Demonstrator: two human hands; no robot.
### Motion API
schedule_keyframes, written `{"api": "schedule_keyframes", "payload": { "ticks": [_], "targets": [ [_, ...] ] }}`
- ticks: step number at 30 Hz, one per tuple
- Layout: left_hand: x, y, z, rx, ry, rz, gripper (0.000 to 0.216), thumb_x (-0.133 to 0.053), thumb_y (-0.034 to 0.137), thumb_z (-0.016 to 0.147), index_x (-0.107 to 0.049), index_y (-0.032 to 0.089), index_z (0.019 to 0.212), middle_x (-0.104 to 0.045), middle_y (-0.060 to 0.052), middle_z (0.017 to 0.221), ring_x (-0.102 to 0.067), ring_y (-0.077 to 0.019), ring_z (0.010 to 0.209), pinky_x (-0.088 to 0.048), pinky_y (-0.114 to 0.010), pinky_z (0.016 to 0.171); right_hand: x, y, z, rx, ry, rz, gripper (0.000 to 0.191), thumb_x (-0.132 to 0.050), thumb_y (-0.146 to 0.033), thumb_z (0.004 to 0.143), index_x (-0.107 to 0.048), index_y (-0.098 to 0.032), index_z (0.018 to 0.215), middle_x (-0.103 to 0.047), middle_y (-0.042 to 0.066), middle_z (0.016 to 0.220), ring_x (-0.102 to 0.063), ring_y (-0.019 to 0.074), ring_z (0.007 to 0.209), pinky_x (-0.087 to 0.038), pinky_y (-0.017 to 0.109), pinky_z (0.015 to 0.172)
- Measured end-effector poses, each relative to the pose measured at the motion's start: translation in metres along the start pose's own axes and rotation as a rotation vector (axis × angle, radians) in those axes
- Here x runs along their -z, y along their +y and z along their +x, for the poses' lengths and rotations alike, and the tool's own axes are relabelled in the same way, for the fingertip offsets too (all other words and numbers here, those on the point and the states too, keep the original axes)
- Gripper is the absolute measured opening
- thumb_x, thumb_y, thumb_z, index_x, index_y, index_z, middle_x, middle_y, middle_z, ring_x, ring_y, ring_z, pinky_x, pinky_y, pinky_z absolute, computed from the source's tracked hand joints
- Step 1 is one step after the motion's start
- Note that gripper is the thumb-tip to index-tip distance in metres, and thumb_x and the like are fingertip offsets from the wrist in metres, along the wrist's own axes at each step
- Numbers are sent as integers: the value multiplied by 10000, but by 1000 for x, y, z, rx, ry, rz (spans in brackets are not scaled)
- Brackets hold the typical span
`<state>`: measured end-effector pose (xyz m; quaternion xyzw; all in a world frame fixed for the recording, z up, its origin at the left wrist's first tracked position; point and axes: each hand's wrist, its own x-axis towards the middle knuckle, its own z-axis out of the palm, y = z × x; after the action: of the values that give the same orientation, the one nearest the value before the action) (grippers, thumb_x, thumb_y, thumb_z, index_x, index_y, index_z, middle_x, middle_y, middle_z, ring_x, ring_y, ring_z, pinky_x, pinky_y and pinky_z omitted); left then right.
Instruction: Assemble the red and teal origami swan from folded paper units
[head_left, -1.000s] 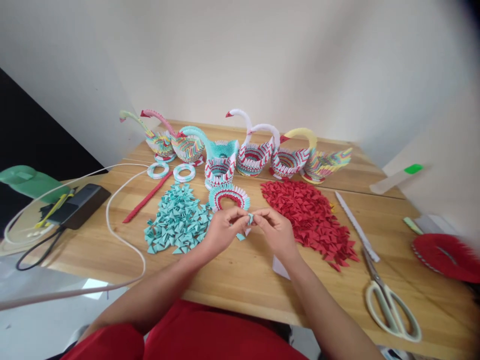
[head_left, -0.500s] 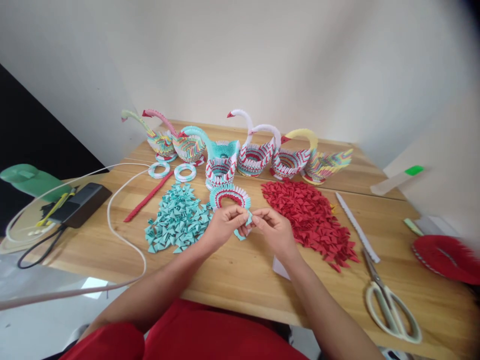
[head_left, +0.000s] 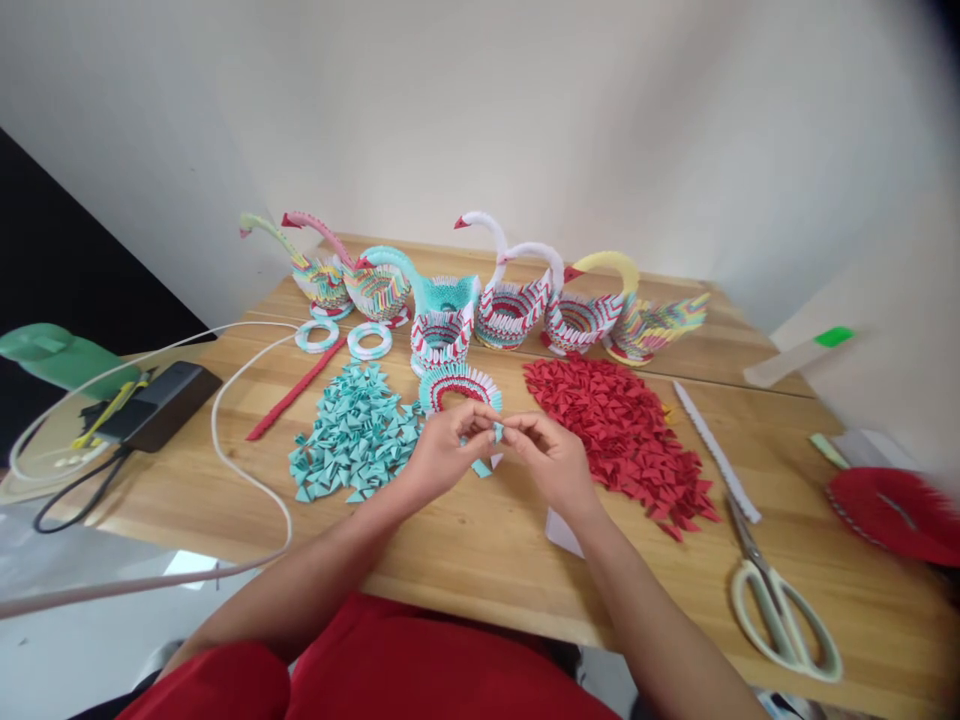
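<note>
Between my fingertips is a small turquoise folded paper piece (head_left: pixel 498 432). My left hand (head_left: pixel 448 450) pinches it from one side and my right hand (head_left: pixel 553 460) from the other; the fingers hide most of it. Just below the left fingers a turquoise paper strip (head_left: pixel 481 467) shows, partly covered. Behind my hands lies a curved band of turquoise, red and white folded pieces (head_left: pixel 459 378), its near part hidden. A heap of turquoise folded paper triangles (head_left: pixel 356 430) sits to the left of my hands, and a heap of red paper triangles (head_left: pixel 622 440) to the right.
Several paper swans (head_left: pixel 442 335) stand in a row at the back. Two paper rings (head_left: pixel 370 341) and a red paper rod (head_left: pixel 296 390) are at left, near a white cable (head_left: pixel 217 400) and black adapter (head_left: pixel 172 400). Scissors (head_left: pixel 780 610) and a white paper rod (head_left: pixel 716 455) lie at right.
The fingers of both hands have shifted slightly around the small turquoise piece, which shows less now. Both hands remain in nearly the same place.
</note>
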<state>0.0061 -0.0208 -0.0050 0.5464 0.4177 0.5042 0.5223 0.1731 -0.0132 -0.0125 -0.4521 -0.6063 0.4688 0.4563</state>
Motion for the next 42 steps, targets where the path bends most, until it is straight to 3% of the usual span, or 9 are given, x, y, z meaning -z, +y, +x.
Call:
{"api": "schedule_keyframes", "payload": {
  "ticks": [4,7,15,20,26,34,38,42],
  "targets": [
    [-2,3,-2,-4,-29,-50,242,-678,320,804,-627,145,963,-683,-34,779,-641,-135,676,-513,-249,658,1,0,2,-11,7,59,176,-671,-357,822,-731,-217,910,-742,27,818,-680,183,751,-550,297,714],
    [-5,2,-3,48,-52,-104,333,-743,340,756,-606,151,993,-677,-23,781,-643,-130,666,-514,-241,640,0,1,1,-20,21,85,166,-674,-362,818,-718,-215,882,-728,22,791,-664,175,728,-549,295,697],
    [-3,-4,2,98,15,-204,298,-753,338,729,-609,133,889,-678,-21,717,-647,-129,595,-523,-236,581,-3,-2,-1,74,2,54,124,-674,-335,799,-691,-219,841,-709,29,813,-663,184,765,-541,312,740],
    [-5,-3,-3,2,55,-55,177,-697,289,769,-633,152,861,-699,-28,767,-660,-138,671,-530,-230,627,-1,-3,0,-25,-21,172,269,-690,-429,808,-694,-223,982,-721,32,831,-682,187,761,-566,322,730],
    [-5,-1,-8,-110,22,147,167,-596,296,868,-687,163,913,-714,-41,811,-672,-153,722,-530,-232,664,1,0,3,-101,-77,184,285,-778,-438,723,-713,-201,867,-724,26,756,-675,184,693,-562,305,664],
    [-2,3,-8,-194,32,195,194,-595,296,885,-692,168,995,-739,-67,908,-689,-176,787,-537,-255,718,5,-3,1,11,-40,108,174,-744,-375,776,-691,-211,801,-708,12,762,-652,168,711,-537,284,674],
    [-1,2,-5,-268,36,394,116,-654,263,845,-726,188,899,-731,-50,802,-643,-159,670,-483,-245,648,5,-5,0,63,-13,104,124,-722,-345,806,-685,-226,807,-671,-5,760,-617,144,676,-517,262,632],
    [5,3,-3,-380,-19,560,124,-628,254,870,-739,200,853,-728,-58,800,-625,-169,683,-453,-265,671,4,-7,-1,98,-27,104,142,-703,-365,819,-673,-229,795,-702,25,863,-646,174,792,-533,298,730]
  ]
}}
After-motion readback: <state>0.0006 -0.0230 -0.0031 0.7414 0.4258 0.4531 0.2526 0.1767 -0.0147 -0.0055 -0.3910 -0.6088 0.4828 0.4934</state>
